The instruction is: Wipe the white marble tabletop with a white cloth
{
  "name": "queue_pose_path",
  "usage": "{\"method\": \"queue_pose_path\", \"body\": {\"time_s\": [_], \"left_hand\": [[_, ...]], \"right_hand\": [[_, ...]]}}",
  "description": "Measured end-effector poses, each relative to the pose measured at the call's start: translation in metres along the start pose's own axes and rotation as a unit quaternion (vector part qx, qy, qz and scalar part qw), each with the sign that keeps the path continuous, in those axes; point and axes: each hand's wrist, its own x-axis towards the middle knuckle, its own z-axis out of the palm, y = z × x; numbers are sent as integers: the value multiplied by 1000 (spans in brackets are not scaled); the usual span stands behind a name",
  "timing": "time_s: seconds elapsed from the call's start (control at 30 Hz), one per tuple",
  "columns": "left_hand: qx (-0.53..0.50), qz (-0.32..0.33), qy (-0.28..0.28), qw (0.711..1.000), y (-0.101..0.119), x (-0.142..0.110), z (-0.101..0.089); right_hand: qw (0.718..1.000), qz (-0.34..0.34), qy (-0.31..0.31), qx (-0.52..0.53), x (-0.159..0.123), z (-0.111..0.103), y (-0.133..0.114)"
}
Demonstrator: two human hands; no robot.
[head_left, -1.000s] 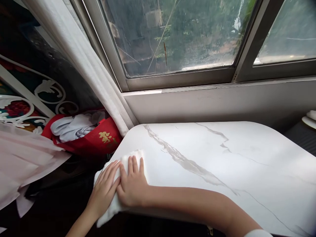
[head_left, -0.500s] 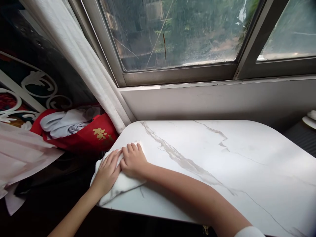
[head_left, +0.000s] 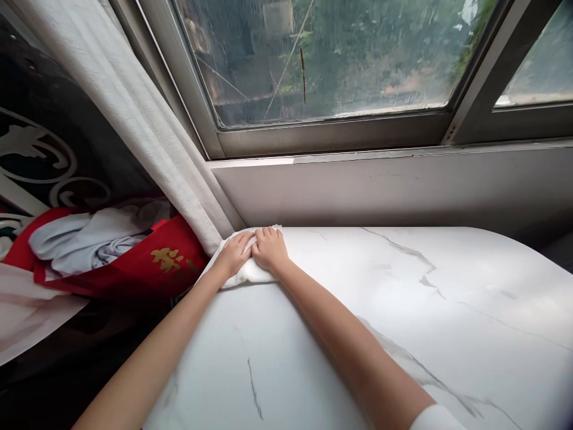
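A folded white cloth (head_left: pixel 251 272) lies on the far left corner of a white marble-patterned table (head_left: pixel 304 340). My left hand (head_left: pixel 233 254) presses down on the cloth's left part, its fingers close together and bent over it. Beside it, touching at the fingers, my right hand (head_left: pixel 270 248) grips the cloth near its far right edge with curled fingers. Both hands cover much of the cloth, so its folds beneath them are hidden.
A light curtain (head_left: pixel 147 125) hangs at the left, close to the table corner. Next to it sits a red bag (head_left: pixel 134 280) with pale cloth (head_left: pixel 89 233) inside. Behind the table are a low wall (head_left: pixel 340 191) and a metal-framed window (head_left: pixel 331 137).
Both hands have slid the cloth away from me, from the near left end of the table to its far left corner by the wall. The view has shifted slightly.
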Motion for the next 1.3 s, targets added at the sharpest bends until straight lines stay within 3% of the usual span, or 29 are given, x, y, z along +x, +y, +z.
{"method": "queue_pose_path", "body": {"time_s": [0.2,0.4,0.67,0.93,1.1,1.2,1.3], "left_hand": [[1,29,-13,1000,-12,45,19],[2,22,2,1000,-4,32,20],[20,6,2,1000,46,-26,9],[37,-29,46,998,121,-119,2],[35,-5,55,998,172,-174,3],[24,19,49,998,196,-192,4],[19,32,34,999,205,-194,5]], "right_hand": [[999,43,20,-12,16,1,21],[999,35,21,-19,5,0,20],[999,-2,9,-36,-57,-21,9],[997,-70,-40,-12,-148,-61,-2],[991,-87,-99,25,-215,-94,-2],[988,-79,-126,47,-243,-110,3],[986,-55,-143,67,-250,-116,10]]}}
